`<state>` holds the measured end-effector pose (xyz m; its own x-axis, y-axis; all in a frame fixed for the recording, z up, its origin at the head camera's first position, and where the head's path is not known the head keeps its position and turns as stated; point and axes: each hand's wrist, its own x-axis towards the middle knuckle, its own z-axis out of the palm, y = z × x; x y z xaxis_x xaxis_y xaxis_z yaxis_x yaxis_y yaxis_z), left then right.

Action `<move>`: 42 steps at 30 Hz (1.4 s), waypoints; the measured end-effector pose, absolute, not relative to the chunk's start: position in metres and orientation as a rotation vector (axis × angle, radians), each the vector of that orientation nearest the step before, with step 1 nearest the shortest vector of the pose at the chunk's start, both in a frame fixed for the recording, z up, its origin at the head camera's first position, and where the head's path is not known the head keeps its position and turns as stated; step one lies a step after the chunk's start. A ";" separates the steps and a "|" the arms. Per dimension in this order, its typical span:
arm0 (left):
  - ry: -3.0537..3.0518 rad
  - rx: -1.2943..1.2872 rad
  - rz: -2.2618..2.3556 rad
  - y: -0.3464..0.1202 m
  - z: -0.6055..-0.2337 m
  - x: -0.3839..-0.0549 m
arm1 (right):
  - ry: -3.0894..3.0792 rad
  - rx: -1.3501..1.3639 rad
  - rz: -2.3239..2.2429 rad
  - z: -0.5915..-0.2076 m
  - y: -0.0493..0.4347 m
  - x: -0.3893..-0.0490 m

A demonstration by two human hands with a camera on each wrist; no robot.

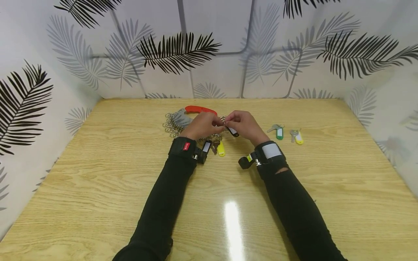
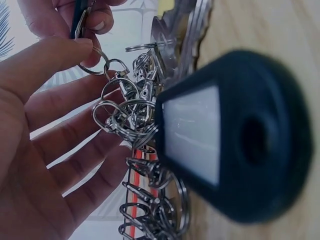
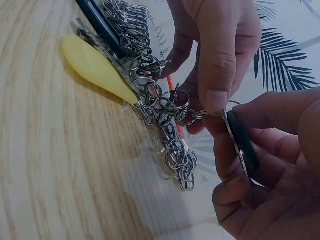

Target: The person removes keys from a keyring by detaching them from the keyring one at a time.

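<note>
Clock face read from the head view, centred on the hands, 12 at the table's far edge.

Hands: two. Left hand (image 1: 204, 125): narrow grip, thumb and forefinger pinching one split ring (image 2: 92, 73); remaining fingers spread. Right hand (image 1: 244, 125): thumb and fingers pinching one held black tag (image 1: 233, 132) and its thin key (image 3: 245, 167). The held tag sits at the centre, between the hands, above the table (image 1: 98, 174).

Tags: five (2 black, 2 yellow, 1 green). Second black tag (image 1: 207, 146) between 7 and 8 o'clock; near yellow tag (image 1: 221, 149) at 6, a key (image 1: 215, 145) beside it. Green tag (image 1: 279, 133) at 3 with one silver key (image 1: 273, 127); far yellow tag (image 1: 299, 137) also about 3, farther out, with one grey key (image 1: 293, 136).

Red handle (image 1: 200, 109): one, at 10. Ring heap (image 1: 171, 125): at 9, running under the left hand; rings and clasps overlap too much to count.

Obscured: left hand covers part of the heap; right fingers hide much of the held tag and key, the latter almost edge-on. Second black tag looms blurred in the left-wrist view; cannot tell which key is its own. Both sleeves are cut off at the bottom edge.
</note>
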<state>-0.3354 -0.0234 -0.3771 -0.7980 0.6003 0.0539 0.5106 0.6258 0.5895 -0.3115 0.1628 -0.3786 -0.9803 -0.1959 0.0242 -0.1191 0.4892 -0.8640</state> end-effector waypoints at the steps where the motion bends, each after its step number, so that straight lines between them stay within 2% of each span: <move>1: 2.698 0.931 0.906 -0.023 -0.377 -0.335 | 2.649 -0.271 -1.523 -0.378 0.163 -0.311; 42: 2.772 0.983 1.059 -0.024 -0.379 -0.337 | 2.639 -0.228 -1.586 -0.378 0.162 -0.311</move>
